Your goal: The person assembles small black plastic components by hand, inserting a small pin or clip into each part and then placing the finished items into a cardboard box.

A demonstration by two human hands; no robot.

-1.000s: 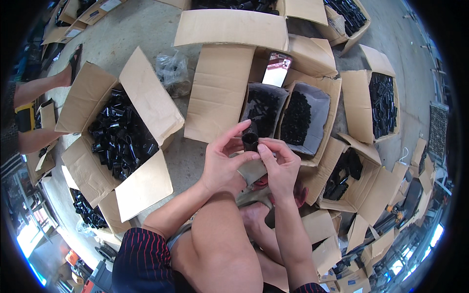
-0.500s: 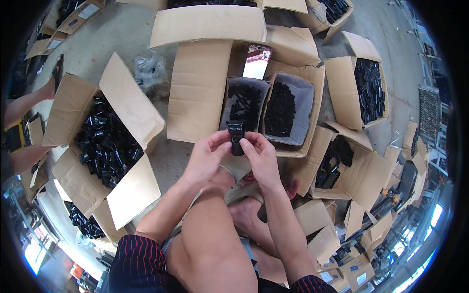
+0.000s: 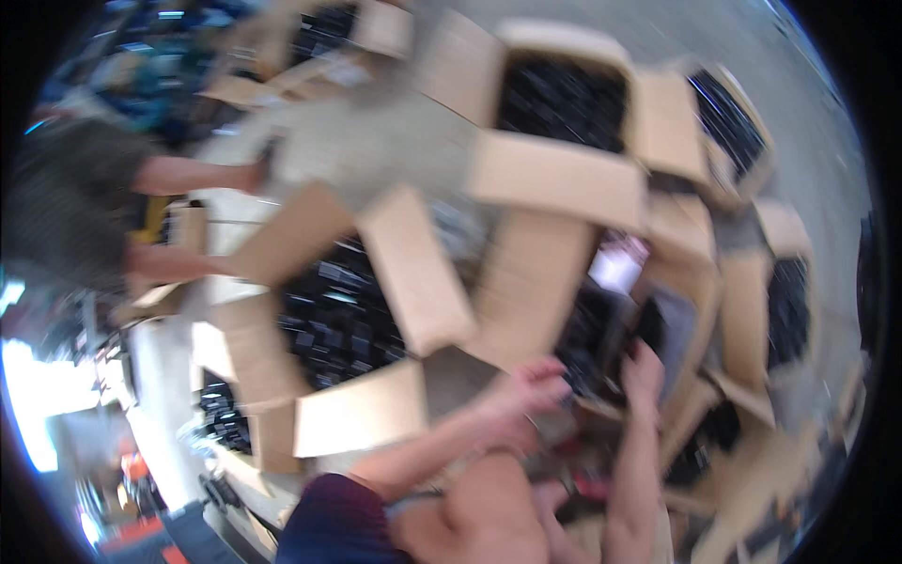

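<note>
Motion smears the whole picture. My left hand point(image 3: 539, 385) is curled closed in front of the box with two grey bins; a dark spot shows at its fingertips, too blurred to name. My right hand point(image 3: 644, 378) reaches to the near end of the right grey bin point(image 3: 684, 329), by its small black pieces point(image 3: 650, 324). Its fingertips are smeared, and I cannot tell whether they hold anything. Beside it is the left bin with black parts point(image 3: 587, 329). A phone with a lit screen point(image 3: 618, 263) leans behind the bins.
To the left stands an open carton point(image 3: 362, 399) full of glossy black plastic parts point(image 3: 340, 315). More cartons of black parts stand at the back point(image 3: 564, 99) and right point(image 3: 787, 310). Another person's legs point(image 3: 202, 176) are at the far left. Clear plastic wrapping point(image 3: 458, 230) lies between cartons.
The view has swung left, so the scene sits further right. My hands, earlier together on a black plastic part, are apart; the right has moved to the right bin.
</note>
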